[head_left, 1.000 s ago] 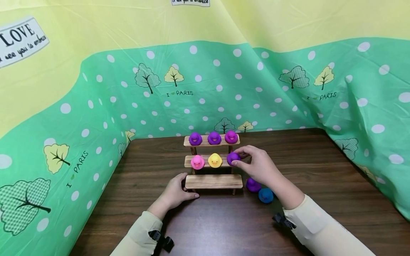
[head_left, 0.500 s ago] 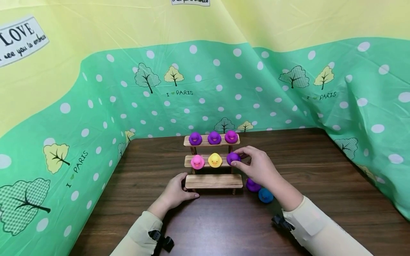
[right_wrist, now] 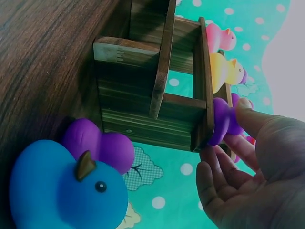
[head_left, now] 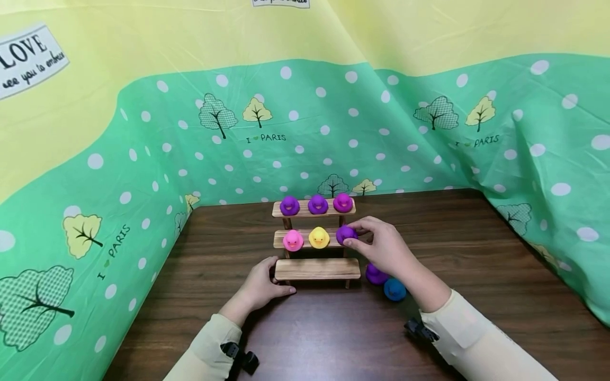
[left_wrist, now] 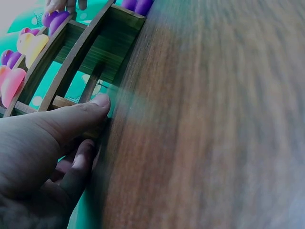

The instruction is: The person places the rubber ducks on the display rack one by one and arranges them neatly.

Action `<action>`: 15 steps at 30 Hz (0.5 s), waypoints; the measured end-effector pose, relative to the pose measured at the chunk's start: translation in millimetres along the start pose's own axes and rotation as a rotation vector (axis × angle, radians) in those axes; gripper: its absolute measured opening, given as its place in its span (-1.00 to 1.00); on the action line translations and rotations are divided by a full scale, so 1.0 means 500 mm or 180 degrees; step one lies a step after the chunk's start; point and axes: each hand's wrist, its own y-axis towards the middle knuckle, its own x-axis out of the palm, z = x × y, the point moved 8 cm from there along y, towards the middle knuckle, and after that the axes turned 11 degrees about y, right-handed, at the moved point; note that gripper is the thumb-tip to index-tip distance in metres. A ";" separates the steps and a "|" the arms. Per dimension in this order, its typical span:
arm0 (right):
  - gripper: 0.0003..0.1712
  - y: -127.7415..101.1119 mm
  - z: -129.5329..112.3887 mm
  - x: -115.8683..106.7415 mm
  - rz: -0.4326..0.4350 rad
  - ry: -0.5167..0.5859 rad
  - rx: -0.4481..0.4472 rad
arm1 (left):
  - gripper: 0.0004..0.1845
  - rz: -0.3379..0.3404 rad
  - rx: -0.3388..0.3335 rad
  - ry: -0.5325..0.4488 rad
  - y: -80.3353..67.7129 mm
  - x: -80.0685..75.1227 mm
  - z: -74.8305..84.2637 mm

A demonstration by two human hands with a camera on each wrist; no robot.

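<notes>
- Purple rubber duck [head_left: 346, 234] at the right end of the middle tier [head_left: 278, 239] of a three-tier wooden shelf [head_left: 333, 271], apparently resting on the board
- Right hand [head_left: 386, 246] pinches that duck between thumb and fingers, not yet released
- Along the same tier, a yellow duck [head_left: 319, 237] stands at the centre and a pink duck [head_left: 293, 241] at the left
- Top tier [head_left: 303, 209], behind: a left purple duck [head_left: 289, 206], a centre purple duck [head_left: 317, 204] and a magenta duck [head_left: 342, 202]
- Left hand [head_left: 261, 288] grips the left end of the bottom tier [head_left: 310, 269], well apart from the right, in what looks like a steadying hold
- Right of the shelf, on the wood-grain table [head_left: 214, 238], another purple duck [head_left: 375, 274] and a blue duck [head_left: 394, 289] sit close together
- Well past half done, I judge: five ducks stand free on the upper tiers, the sixth is placed but held, two remain off the shelf
- Polka-dot cloth [head_left: 305, 132] rises behind the table
</notes>
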 end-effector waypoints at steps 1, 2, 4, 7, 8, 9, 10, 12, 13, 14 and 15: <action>-0.64 0.000 0.000 0.000 -0.0013 0.0020 0.0008 | -0.03 0.0002 0.0009 0.0004 0.000 0.000 0.000; -0.64 0.000 0.001 0.000 -0.0026 0.0032 0.0015 | -0.04 -0.0003 0.0011 0.0005 0.000 0.000 0.000; -0.63 -0.001 0.003 0.000 -0.0047 0.0063 0.0026 | -0.05 -0.0006 0.0017 0.0010 0.000 0.000 -0.001; -0.60 -0.003 0.006 -0.002 -0.0062 0.0106 0.0024 | -0.07 -0.0011 0.0026 -0.0001 0.000 0.000 -0.001; -0.60 -0.004 0.006 -0.003 -0.0062 0.0124 0.0018 | -0.07 -0.0011 0.0024 -0.0012 0.000 0.000 0.000; -0.58 -0.005 0.006 -0.005 -0.0061 0.0140 0.0009 | -0.07 -0.0008 0.0024 -0.0016 0.000 0.000 0.000; -0.57 -0.007 0.006 -0.006 -0.0059 0.0145 0.0004 | -0.06 -0.0006 0.0020 -0.0014 0.000 0.000 0.000; -0.54 -0.011 0.007 -0.010 -0.0058 0.0167 0.0015 | -0.05 -0.0004 0.0014 -0.0015 0.000 0.000 0.000; -0.53 -0.013 0.008 -0.012 -0.0063 0.0181 0.0033 | -0.04 0.0000 0.0012 0.0001 0.000 0.000 -0.001; -0.51 -0.016 0.010 -0.014 -0.0066 0.0184 0.0056 | -0.04 0.0003 0.0010 0.0011 -0.001 0.000 0.000; -0.49 -0.020 0.013 -0.017 -0.0066 0.0187 0.0089 | -0.04 0.0006 0.0019 0.0025 -0.001 0.000 0.000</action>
